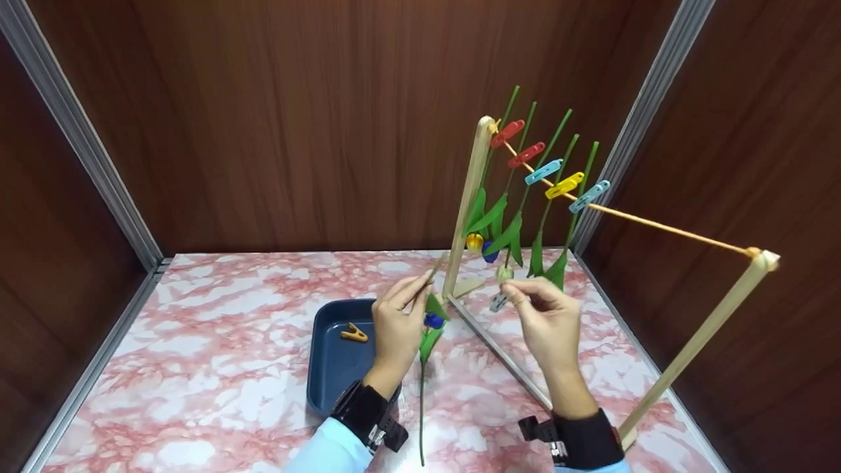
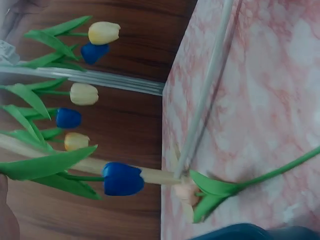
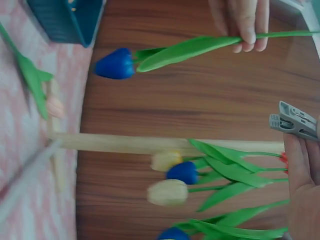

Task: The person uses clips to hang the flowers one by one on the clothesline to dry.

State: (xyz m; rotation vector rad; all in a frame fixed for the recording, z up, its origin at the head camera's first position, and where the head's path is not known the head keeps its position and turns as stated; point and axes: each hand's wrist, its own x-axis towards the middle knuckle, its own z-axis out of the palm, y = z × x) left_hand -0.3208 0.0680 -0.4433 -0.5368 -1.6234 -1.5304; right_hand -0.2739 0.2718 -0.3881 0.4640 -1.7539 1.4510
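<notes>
My left hand (image 1: 399, 322) pinches the green stem of a blue tulip (image 2: 123, 179), whose bloom points down. In the right wrist view, the left fingers (image 3: 248, 30) are on the stem just above the leaves. My right hand (image 1: 548, 322) pinches a grey clothespin (image 3: 295, 120) between thumb and fingers, to the right of the tulip and below the line. Several tulips hang bloom-down from an orange cord (image 1: 670, 230), held by a red clothespin (image 1: 507, 133), another red one, a light blue clothespin (image 1: 543, 172), a yellow clothespin (image 1: 564, 186) and a further light blue one.
The cord runs between two wooden posts (image 1: 700, 338) joined by a pale bar (image 1: 502, 355) along the table. A dark blue tray (image 1: 318, 368) at left holds an orange clothespin (image 1: 354, 332). A peach tulip (image 3: 55, 107) lies on the marbled table (image 1: 217, 368).
</notes>
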